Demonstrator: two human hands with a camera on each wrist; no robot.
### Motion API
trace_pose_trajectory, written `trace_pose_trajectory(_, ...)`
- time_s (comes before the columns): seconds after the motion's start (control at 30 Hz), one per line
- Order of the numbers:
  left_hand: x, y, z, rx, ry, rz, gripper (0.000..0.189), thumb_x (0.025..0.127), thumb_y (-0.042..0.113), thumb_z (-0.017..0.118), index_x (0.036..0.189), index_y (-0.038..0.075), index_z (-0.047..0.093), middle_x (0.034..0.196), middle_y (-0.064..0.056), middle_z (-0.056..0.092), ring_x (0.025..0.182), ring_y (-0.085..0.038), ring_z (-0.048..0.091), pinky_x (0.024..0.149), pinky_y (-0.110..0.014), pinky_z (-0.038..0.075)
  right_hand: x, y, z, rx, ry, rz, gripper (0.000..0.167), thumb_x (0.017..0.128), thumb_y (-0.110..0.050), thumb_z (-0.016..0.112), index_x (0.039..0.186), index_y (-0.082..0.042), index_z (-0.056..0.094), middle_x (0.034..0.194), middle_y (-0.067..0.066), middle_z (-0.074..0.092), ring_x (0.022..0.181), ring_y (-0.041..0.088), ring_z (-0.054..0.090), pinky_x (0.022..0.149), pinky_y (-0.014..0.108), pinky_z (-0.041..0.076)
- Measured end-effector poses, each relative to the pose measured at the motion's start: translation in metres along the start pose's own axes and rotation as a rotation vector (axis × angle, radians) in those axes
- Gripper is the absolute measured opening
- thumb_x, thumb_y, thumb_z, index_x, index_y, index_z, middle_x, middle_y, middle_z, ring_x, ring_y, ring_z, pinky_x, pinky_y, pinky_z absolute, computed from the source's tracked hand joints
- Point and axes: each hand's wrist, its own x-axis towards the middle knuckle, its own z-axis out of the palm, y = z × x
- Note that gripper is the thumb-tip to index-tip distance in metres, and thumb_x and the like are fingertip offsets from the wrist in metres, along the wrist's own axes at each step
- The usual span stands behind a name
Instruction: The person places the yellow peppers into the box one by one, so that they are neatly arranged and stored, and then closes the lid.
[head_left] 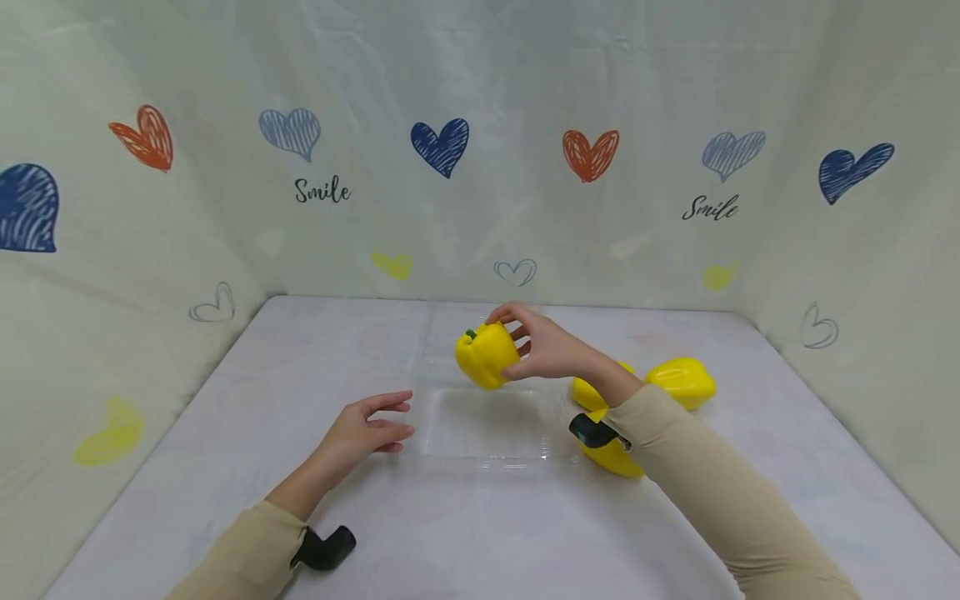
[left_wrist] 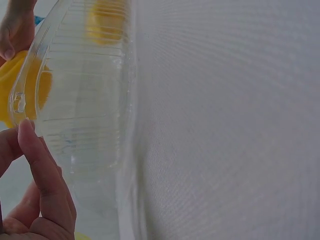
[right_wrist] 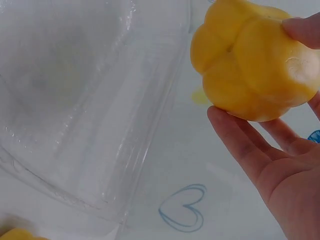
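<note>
A yellow bell pepper [head_left: 486, 357] with a green stem is gripped between the thumb and fingers of my right hand [head_left: 551, 343]. It hangs over a clear plastic container [head_left: 480, 465] with an attached see-through lid toward the back. In the right wrist view, the pepper's lobed underside [right_wrist: 250, 60] faces the camera. At the container's left edge is my left hand [head_left: 360, 437], its thumb and fingers loosely extended and apart. In the left wrist view, a fingertip [left_wrist: 27, 132] is at the container's rim, seemingly touching it; nothing is visibly held.
More yellow bell peppers lie right of the container, one farther right [head_left: 682, 382] and one nearer the front [head_left: 615, 457]; the right forearm partly covers some. A white cloth [head_left: 480, 533] covers the table. Heart-patterned sheeting [head_left: 517, 208] encloses the back and sides.
</note>
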Motion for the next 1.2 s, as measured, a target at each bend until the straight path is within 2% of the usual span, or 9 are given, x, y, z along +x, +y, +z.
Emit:
trace_pose_trajectory(0.4,0.000,0.001,0.002,0.014,0.016,-0.021,0.054,0.081,0.007,0.072,0.132,0.008,0.052,0.124,-0.015,0.051,0.079,-0.024,0.064,0.071,-0.031,0.055,0.012,0.002,0.013,-0.029,-0.039,-0.017,0.061,0.070,-0.005,0.074,0.122,-0.009,0.044,0.124,0.009,0.049,0.102,0.026,0.052,0.084,0.038,0.050)
trace_pose_trajectory(0.67,-0.001,0.001,0.001,0.016,0.020,-0.019,0.054,0.081,0.009,0.072,0.132,0.009,0.053,0.123,-0.016,0.051,0.079,-0.024,0.064,0.071,-0.031,0.055,0.020,0.005,0.023,-0.068,-0.083,-0.007,0.058,0.070,-0.004,0.075,0.121,-0.011,0.047,0.126,0.008,0.047,0.102,0.027,0.051,0.084,0.030,0.050)
trace_pose_trajectory(0.9,0.000,0.001,0.002,0.007,0.024,-0.019,0.052,0.081,0.007,0.072,0.130,0.008,0.054,0.122,-0.015,0.052,0.078,-0.024,0.064,0.072,-0.031,0.055,0.028,0.009,0.034,-0.127,-0.131,-0.001,0.057,0.069,-0.004,0.075,0.119,-0.013,0.049,0.125,0.006,0.048,0.103,0.027,0.050,0.084,0.029,0.049)
trace_pose_trajectory(1.03,-0.001,0.000,0.002,0.024,0.036,-0.019,0.052,0.081,0.009,0.072,0.130,0.009,0.054,0.121,-0.013,0.053,0.075,-0.024,0.064,0.071,-0.030,0.055,0.031,0.009,0.039,-0.166,-0.153,-0.013,0.057,0.070,-0.003,0.075,0.120,-0.013,0.049,0.125,0.004,0.049,0.104,0.025,0.050,0.086,0.029,0.048)
trace_pose_trajectory(1.2,-0.001,0.000,0.001,0.021,0.037,-0.019,0.052,0.081,0.008,0.072,0.130,0.009,0.055,0.120,-0.012,0.053,0.077,-0.024,0.064,0.072,-0.030,0.055,0.033,0.007,0.044,-0.237,-0.178,-0.021,0.057,0.070,-0.002,0.075,0.121,-0.014,0.051,0.126,0.002,0.050,0.110,0.021,0.046,0.096,0.034,0.042)
